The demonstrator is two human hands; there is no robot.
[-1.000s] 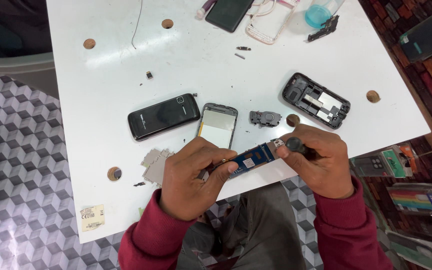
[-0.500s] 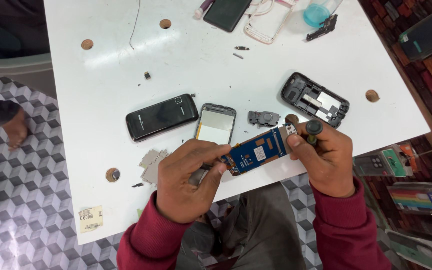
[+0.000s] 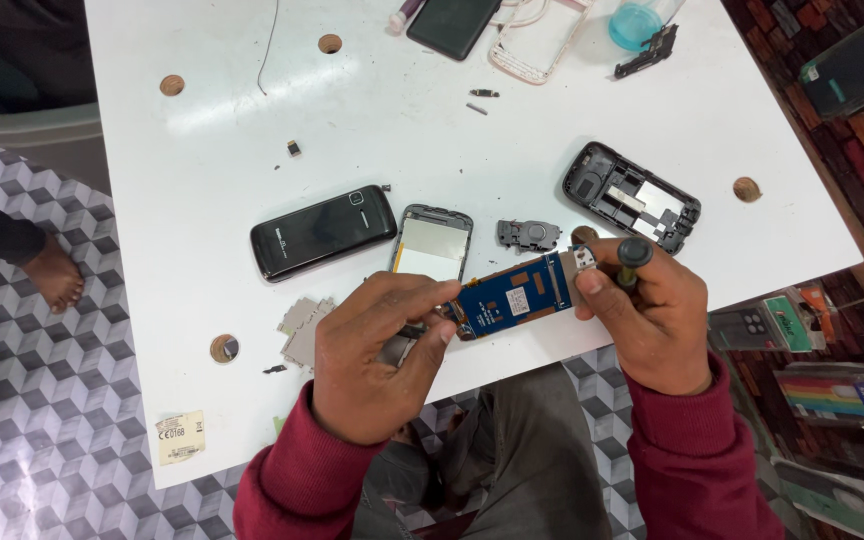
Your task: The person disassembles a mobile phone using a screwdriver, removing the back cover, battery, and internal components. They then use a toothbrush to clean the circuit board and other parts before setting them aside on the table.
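Several phone parts lie scattered on a white counter [image 3: 202, 200] with round wooden plugs set into it, above a floor of grey cube-pattern tiles [image 3: 42, 400]. A black phone [image 3: 322, 232] lies at nine o'clock from a bare display frame [image 3: 432, 243]; a small grey component [image 3: 528, 236] sits just beside the frame at three o'clock, and an empty black phone housing [image 3: 632, 197] lies farther out toward two o'clock. At the counter's near edge, the left hand [image 3: 377, 365] pinches one end of a blue circuit board [image 3: 512, 297] with fingers closed narrowly. The right hand [image 3: 652, 320] grips the board's other end with thumb and forefinger while also curling around a dark screwdriver handle [image 3: 635, 258]. A bare foot [image 3: 52, 275] shows at nine o'clock.
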